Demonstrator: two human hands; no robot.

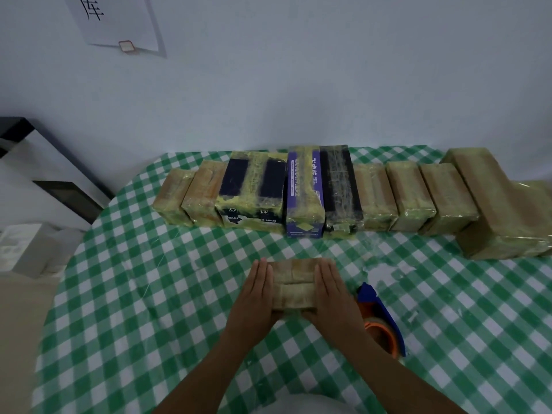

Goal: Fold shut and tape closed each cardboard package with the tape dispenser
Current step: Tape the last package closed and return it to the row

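At far left a black-and-white piece of furniture (44, 162) stands against the pale wall (298, 85), with a white box (27, 249) nearer the camera. A paper sheet (119, 22) with part of a black brush-stroke character hangs on the wall above.

The surface (149, 294) is covered with a green-and-white checked cloth. Along its far edge runs a row of taped packages (373, 195), set side by side. Among them, the dark blue box (236, 180) shows "READY" and "FUTUR" upside down on its near face. The purple box (304, 228) just beside it carries writing too blurred to read.

Near the front, the left hand (254, 297) and right hand (331, 297) press flat against opposite sides of a small cardboard package (294, 289) with its top closed. Each grip is apart, fingers straight. The blue-and-orange tape dispenser (379, 318) lies on the cloth just right of the right hand, partly hidden by the wrist.
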